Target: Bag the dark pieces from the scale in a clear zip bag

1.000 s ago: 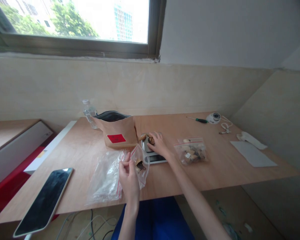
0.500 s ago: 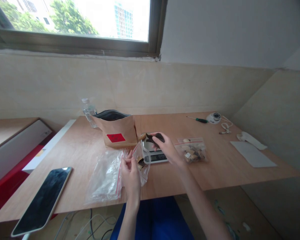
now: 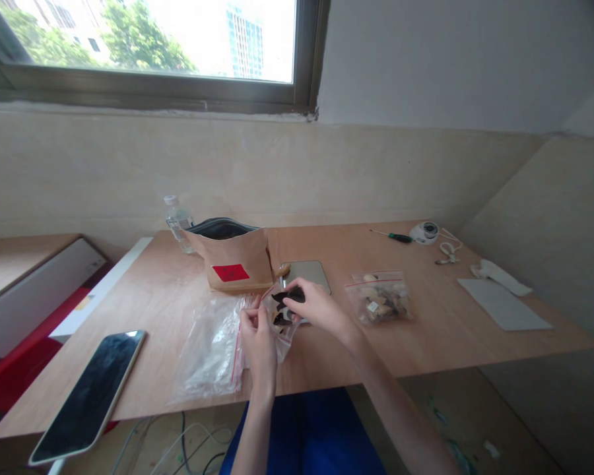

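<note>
Jutting past the front edge of the worktop (image 3: 435, 330) at its near left corner: a phone (image 3: 89, 396), dark screen up. Toward the middle of that edge, left hand (image 3: 258, 336) with thumb and fingers pinched together on the rim of a small clear bag (image 3: 283, 343). Right hand (image 3: 319, 307) with fingers closed round a dark dried piece (image 3: 297, 295), held at the bag's mouth; another dark bit (image 3: 281, 320) shows inside. Left of the left hand, flat clear bags (image 3: 210, 353) with red seal lines, near the front edge. Just beyond the hands, a scale (image 3: 309, 272), partly hidden by the right hand; a tan dried piece (image 3: 283, 270) at its far left corner. Well in from the right edge, a filled bag (image 3: 380, 300) of pale and brown pieces, its seal side toward the back. Closer to the right edge, a white sheet (image 3: 505, 307). Beyond the flat bags, a brown pouch (image 3: 247, 254) upright, mouth gaping, red label on its front. Behind it, near the far left corner, a bottle (image 3: 178, 223). Along the back edge, toward the far right corner, a screwdriver (image 3: 400, 238) beside a small white camera (image 3: 424, 233).
</note>
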Action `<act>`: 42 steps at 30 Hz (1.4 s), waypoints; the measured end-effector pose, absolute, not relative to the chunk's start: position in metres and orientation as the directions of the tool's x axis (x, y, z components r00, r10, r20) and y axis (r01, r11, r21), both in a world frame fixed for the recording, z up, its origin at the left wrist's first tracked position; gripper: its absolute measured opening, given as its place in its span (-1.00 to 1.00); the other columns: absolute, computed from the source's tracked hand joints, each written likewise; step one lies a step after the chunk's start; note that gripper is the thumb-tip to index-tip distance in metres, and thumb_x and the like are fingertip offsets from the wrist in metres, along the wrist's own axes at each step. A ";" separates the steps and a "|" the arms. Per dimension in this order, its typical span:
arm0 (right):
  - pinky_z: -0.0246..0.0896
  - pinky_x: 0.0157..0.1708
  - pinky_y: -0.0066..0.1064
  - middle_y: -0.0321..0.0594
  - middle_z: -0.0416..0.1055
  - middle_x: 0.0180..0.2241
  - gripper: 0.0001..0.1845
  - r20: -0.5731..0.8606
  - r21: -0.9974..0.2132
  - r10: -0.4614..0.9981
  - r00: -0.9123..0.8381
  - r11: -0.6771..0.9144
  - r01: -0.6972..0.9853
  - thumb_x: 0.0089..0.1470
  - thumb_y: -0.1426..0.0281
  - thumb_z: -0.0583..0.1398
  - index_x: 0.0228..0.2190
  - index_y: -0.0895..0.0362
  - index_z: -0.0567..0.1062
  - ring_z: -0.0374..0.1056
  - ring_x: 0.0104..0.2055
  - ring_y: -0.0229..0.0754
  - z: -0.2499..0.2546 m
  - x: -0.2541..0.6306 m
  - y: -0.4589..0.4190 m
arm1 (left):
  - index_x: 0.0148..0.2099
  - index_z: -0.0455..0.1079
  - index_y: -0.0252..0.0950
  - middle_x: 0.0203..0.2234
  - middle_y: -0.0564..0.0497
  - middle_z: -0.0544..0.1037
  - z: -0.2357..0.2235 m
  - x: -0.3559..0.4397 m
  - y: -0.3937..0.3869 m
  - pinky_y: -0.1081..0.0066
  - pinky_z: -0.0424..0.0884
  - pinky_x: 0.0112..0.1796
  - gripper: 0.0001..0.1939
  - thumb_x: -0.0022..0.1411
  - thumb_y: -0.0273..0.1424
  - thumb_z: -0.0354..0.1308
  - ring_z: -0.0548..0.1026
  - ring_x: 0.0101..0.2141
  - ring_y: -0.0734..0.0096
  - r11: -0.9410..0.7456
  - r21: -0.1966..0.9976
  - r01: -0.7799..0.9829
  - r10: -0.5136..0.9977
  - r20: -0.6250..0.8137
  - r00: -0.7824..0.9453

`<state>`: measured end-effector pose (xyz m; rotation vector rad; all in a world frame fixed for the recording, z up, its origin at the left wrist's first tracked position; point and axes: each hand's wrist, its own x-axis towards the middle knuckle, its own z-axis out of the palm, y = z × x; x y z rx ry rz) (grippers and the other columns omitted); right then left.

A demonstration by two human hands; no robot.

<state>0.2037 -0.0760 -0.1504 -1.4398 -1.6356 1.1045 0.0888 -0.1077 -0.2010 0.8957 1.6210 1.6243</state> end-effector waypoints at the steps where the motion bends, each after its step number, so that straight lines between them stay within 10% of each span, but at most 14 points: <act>1: 0.21 -0.66 -0.54 -0.36 0.43 -0.62 -0.88 -0.015 -0.900 0.988 -0.151 0.052 0.433 -0.06 0.49 0.20 -0.37 0.13 0.43 0.35 -0.67 -0.31 -0.150 0.203 -0.076 | -0.48 0.16 -0.25 -0.55 0.10 0.34 -0.201 0.089 -0.107 0.38 0.29 -0.33 -0.80 0.12 -0.30 0.05 0.39 -0.41 0.37 -0.013 1.000 0.009 0.838 0.015 -0.545; 8: 0.33 -0.31 -0.43 -0.24 0.52 -0.27 -0.76 0.169 -0.870 0.972 -0.161 0.224 0.440 -0.02 0.51 0.13 -0.25 0.08 0.46 0.45 -0.30 -0.22 -0.159 0.194 -0.066 | -0.48 0.18 -0.25 -0.56 0.10 0.35 -0.207 0.093 -0.110 0.36 0.32 -0.32 -0.74 0.11 -0.21 0.08 0.40 -0.43 0.37 0.003 0.999 -0.034 0.858 -0.020 -0.513; 24: 0.23 -0.32 -0.43 -0.24 0.49 -0.30 -0.77 0.384 -0.733 0.923 -0.003 0.307 0.607 0.13 0.35 0.02 -0.24 0.08 0.44 0.36 -0.38 -0.24 -0.153 0.193 -0.055 | -0.45 0.17 -0.25 -0.55 0.11 0.34 -0.205 0.091 -0.114 0.39 0.28 -0.32 -0.74 0.12 -0.21 0.09 0.37 -0.44 0.41 -0.012 0.996 -0.084 0.844 -0.035 -0.536; 34: 0.05 -0.01 -0.21 -0.05 0.37 -0.03 -0.69 0.275 -0.357 0.917 -0.288 0.375 0.856 0.06 0.45 0.12 -0.11 0.15 0.42 0.20 0.03 -0.06 -0.215 0.210 0.016 | -0.47 0.18 -0.25 -0.51 0.07 0.39 -0.209 0.088 -0.116 0.38 0.30 -0.26 -0.75 0.09 -0.23 0.13 0.42 -0.34 0.36 -0.024 0.981 -0.193 0.856 -0.079 -0.511; 39: 0.09 -0.07 -0.20 -0.06 0.46 -0.20 -0.82 0.314 -0.385 0.922 -0.226 0.341 0.857 0.06 0.41 0.16 -0.26 0.17 0.48 0.26 -0.07 -0.03 -0.220 0.211 0.009 | -0.47 0.19 -0.25 -0.47 0.05 0.43 -0.208 0.085 -0.118 0.36 0.30 -0.22 -0.77 0.10 -0.26 0.12 0.44 -0.28 0.33 -0.039 0.984 -0.175 0.853 -0.058 -0.519; 42: 0.17 -0.14 -0.27 -0.11 0.48 -0.29 -0.81 0.364 -0.624 0.926 -0.104 0.325 0.710 0.04 0.32 0.18 -0.32 0.17 0.48 0.32 -0.17 -0.09 -0.208 0.211 -0.004 | -0.46 0.19 -0.25 -0.46 0.06 0.43 -0.207 0.084 -0.118 0.38 0.30 -0.23 -0.78 0.11 -0.26 0.11 0.44 -0.30 0.35 -0.064 0.984 -0.168 0.837 -0.039 -0.546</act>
